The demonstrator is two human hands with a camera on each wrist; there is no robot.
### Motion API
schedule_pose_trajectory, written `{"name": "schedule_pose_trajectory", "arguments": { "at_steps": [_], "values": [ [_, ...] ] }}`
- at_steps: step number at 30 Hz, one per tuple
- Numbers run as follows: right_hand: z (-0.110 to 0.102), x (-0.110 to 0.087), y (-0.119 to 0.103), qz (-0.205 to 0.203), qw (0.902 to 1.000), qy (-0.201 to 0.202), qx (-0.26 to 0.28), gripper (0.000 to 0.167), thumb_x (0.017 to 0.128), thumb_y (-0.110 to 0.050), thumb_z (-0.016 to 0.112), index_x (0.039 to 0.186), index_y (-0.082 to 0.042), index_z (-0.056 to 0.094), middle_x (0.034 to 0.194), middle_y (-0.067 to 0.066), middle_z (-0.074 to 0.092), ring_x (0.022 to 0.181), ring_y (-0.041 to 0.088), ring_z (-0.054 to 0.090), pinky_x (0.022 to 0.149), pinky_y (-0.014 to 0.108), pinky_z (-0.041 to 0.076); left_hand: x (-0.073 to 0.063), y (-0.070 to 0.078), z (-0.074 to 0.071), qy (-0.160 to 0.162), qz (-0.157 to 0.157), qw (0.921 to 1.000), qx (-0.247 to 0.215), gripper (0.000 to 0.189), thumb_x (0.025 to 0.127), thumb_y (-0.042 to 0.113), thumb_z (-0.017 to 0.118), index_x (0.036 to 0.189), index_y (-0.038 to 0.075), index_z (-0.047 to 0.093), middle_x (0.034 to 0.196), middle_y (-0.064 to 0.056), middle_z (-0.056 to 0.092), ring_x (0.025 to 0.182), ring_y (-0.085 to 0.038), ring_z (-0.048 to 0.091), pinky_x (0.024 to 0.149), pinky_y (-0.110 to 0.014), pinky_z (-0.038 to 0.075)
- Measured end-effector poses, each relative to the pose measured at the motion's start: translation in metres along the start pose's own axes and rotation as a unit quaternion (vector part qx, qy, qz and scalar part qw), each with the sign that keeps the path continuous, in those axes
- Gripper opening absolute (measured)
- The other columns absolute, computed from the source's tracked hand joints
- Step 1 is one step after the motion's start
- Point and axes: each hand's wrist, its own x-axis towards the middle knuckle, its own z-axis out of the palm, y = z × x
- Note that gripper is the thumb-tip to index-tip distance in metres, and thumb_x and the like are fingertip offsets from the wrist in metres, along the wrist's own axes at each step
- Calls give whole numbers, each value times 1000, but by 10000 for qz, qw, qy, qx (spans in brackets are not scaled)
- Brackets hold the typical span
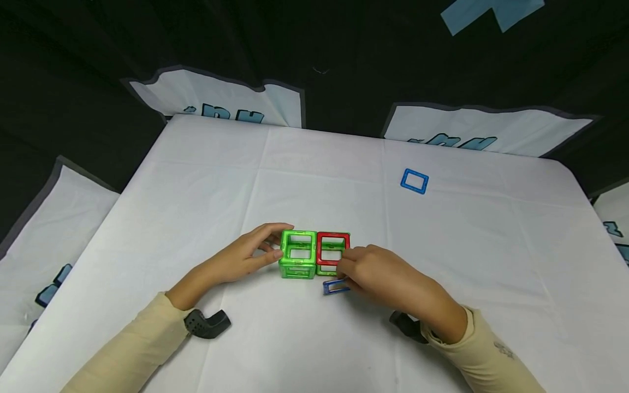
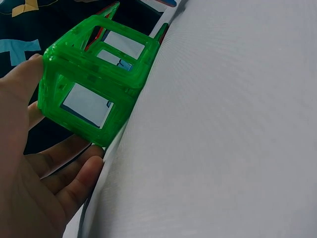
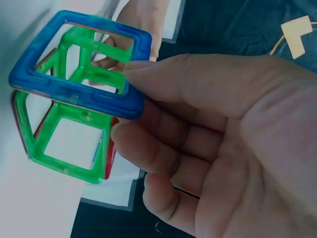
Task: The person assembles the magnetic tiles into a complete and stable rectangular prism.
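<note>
In the head view, a green magnetic-tile cube (image 1: 298,262) stands on the white table, with an open-centred red square tile (image 1: 333,235) on top of the green-framed section joined to its right. My left hand (image 1: 243,255) holds the cube at its left side, thumb at the near corner and index finger at the far one. My right hand (image 1: 380,273) pinches a blue square tile (image 3: 69,92) between thumb and fingers. That tile is tilted, close to the near side of the red-and-green section. In the left wrist view, the thumb and fingers border the cube (image 2: 79,72).
Another blue square tile (image 1: 413,189) lies flat toward the back right of the white-covered table (image 1: 314,338). Black cloth (image 1: 344,65) with white printed panels hangs behind the table's far edge. Dark wrist devices (image 1: 206,324) protrude near both sleeves.
</note>
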Motion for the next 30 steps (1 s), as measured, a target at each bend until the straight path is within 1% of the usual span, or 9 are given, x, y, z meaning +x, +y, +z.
{"name": "schedule_pose_trajectory", "arguments": {
  "at_steps": [6,14,23,30],
  "values": [
    [8,5,-4,-95,9996,222,-174,12,73,-12,76,79,-11,65,71,-5,58,63,7,49,62,20,47,0,0,0,8,-25,10000,18,47,94,24,52,137,22,35,125,1,51,108,-13,51,89,-30,48],
    [13,8,-7,-9,9988,302,-386,11,75,-15,74,78,-11,64,71,-3,59,60,8,49,55,19,41,0,0,0,15,-31,10000,30,47,94,24,52,137,22,35,125,1,51,108,-13,52,89,-29,48],
    [13,9,-6,80,9971,443,-616,11,75,-14,74,76,-10,64,67,-4,57,57,8,48,53,19,38,0,-1,0,28,63,10000,21,47,94,24,52,137,20,35,125,1,51,108,-13,52,88,-29,48],
    [15,10,-6,107,9954,604,-732,14,73,-16,75,77,-10,64,71,-3,60,62,9,54,55,20,40,0,0,1,47,17,10000,-20,46,94,25,52,137,22,35,126,5,50,108,-11,52,89,-28,47]
  ]
}}
